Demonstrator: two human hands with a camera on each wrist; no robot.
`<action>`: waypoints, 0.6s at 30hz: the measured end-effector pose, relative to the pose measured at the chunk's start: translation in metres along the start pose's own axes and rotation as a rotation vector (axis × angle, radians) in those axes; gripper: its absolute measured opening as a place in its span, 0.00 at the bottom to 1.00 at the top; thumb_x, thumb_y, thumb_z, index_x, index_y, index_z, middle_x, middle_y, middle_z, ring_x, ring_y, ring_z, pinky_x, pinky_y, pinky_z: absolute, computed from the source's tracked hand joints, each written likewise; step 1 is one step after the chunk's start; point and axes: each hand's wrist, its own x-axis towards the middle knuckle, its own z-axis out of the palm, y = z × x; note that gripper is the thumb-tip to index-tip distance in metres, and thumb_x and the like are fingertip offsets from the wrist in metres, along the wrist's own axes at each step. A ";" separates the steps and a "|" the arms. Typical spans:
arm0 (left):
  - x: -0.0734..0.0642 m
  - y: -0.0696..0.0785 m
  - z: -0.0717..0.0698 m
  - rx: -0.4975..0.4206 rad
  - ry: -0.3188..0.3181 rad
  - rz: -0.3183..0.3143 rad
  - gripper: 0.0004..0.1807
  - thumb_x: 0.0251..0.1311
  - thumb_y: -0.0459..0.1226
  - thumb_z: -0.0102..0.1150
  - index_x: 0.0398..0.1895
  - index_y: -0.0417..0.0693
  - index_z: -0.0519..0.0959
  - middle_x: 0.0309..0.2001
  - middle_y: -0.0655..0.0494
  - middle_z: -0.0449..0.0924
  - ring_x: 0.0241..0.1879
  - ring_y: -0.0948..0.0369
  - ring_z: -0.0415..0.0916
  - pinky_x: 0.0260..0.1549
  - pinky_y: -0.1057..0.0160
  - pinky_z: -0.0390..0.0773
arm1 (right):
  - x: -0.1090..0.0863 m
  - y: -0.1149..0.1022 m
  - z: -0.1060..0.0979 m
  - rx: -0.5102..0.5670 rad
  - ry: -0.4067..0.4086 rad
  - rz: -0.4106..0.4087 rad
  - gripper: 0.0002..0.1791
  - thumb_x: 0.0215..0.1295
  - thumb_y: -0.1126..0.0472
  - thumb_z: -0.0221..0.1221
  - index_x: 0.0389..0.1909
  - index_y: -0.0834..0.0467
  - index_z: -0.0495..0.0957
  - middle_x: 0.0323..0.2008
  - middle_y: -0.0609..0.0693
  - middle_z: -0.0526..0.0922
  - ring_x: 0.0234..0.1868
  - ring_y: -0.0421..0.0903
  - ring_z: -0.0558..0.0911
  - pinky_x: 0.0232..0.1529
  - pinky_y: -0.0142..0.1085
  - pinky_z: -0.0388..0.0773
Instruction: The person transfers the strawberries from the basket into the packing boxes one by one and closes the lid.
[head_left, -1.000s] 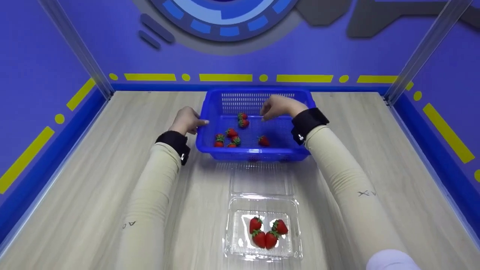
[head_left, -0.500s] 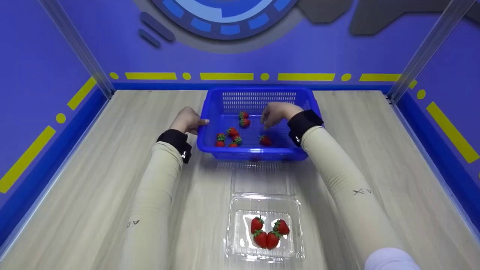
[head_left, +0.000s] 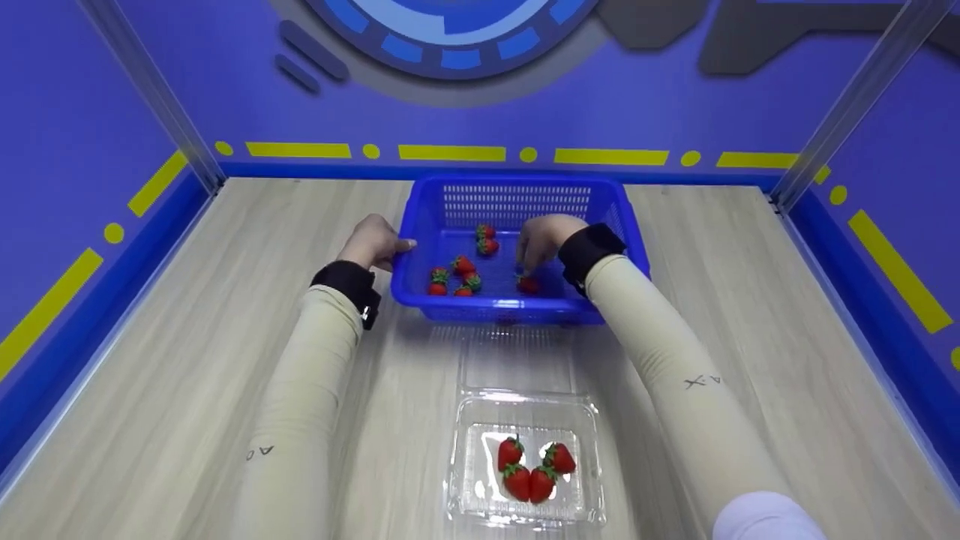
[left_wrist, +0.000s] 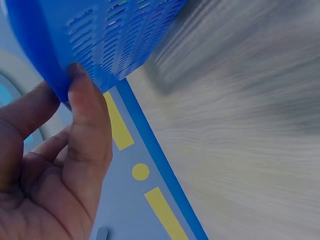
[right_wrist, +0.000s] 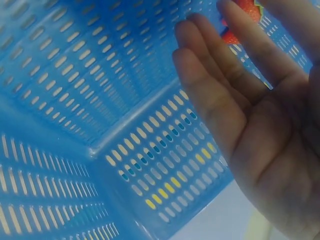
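Note:
My left hand (head_left: 373, 241) pinches the left rim of a blue plastic basket (head_left: 450, 301), thumb on one face and fingers on the other, as the left wrist view shows. Inside the basket my right hand (head_left: 547, 236) reaches down, fingertips right at a red strawberry (head_left: 529, 286) near the front wall. From the right wrist, the fingers (right_wrist: 215, 102) look fairly straight and spread, overlapping red fruit at the top. Several more strawberries lie in the basket: two toward the back, such as this strawberry (head_left: 487, 247), and a cluster at front left, including this strawberry (head_left: 463, 265).
In front of the basket a clear plastic clamshell box (head_left: 461, 450) lies unfolded on the wooden table (head_left: 187, 360), its lid toward the basket. Several strawberries (head_left: 541, 484) sit in its tray. Blue panels (head_left: 300, 112) stand behind and at both sides.
My right hand has come down and toward me inside the basket, from above its back half to the strawberry near the front. The left hand has stayed on the rim.

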 end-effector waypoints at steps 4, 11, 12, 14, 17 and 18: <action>-0.001 -0.002 -0.001 0.000 -0.003 0.000 0.14 0.68 0.34 0.63 0.44 0.26 0.79 0.14 0.58 0.73 0.11 0.67 0.73 0.15 0.71 0.81 | 0.004 -0.003 0.005 0.005 -0.027 -0.012 0.15 0.58 0.61 0.68 0.48 0.56 0.86 0.34 0.43 0.79 0.38 0.42 0.75 0.42 0.34 0.78; 0.001 -0.002 0.001 0.022 0.003 -0.010 0.18 0.69 0.35 0.63 0.48 0.24 0.79 0.13 0.58 0.72 0.09 0.68 0.72 0.13 0.72 0.79 | 0.009 0.000 0.008 0.031 -0.058 -0.044 0.13 0.56 0.63 0.69 0.44 0.57 0.86 0.32 0.42 0.81 0.35 0.41 0.75 0.42 0.34 0.79; 0.001 -0.002 0.001 0.029 0.005 -0.013 0.18 0.69 0.36 0.63 0.49 0.23 0.78 0.14 0.58 0.72 0.09 0.68 0.72 0.15 0.71 0.80 | 0.010 0.001 0.008 0.036 -0.066 -0.049 0.13 0.57 0.63 0.69 0.44 0.57 0.86 0.32 0.42 0.82 0.35 0.41 0.76 0.44 0.35 0.79; 0.001 -0.001 0.001 0.044 0.014 -0.015 0.19 0.69 0.36 0.63 0.49 0.23 0.78 0.14 0.58 0.72 0.09 0.68 0.72 0.17 0.70 0.82 | 0.011 0.002 0.008 0.051 -0.083 -0.053 0.13 0.57 0.63 0.69 0.45 0.57 0.86 0.33 0.42 0.83 0.37 0.41 0.77 0.44 0.35 0.79; 0.002 -0.001 0.001 0.057 0.024 -0.018 0.17 0.68 0.37 0.64 0.45 0.26 0.79 0.14 0.58 0.72 0.09 0.68 0.72 0.19 0.69 0.84 | 0.012 0.003 0.007 0.053 -0.127 -0.070 0.14 0.58 0.63 0.68 0.46 0.58 0.85 0.34 0.42 0.83 0.38 0.40 0.78 0.43 0.32 0.78; 0.002 -0.001 0.001 0.056 0.023 -0.017 0.16 0.68 0.37 0.64 0.44 0.26 0.79 0.14 0.57 0.72 0.09 0.68 0.72 0.18 0.70 0.83 | 0.012 0.003 0.007 0.052 -0.142 -0.072 0.14 0.59 0.63 0.68 0.46 0.58 0.85 0.34 0.42 0.83 0.38 0.40 0.78 0.42 0.31 0.78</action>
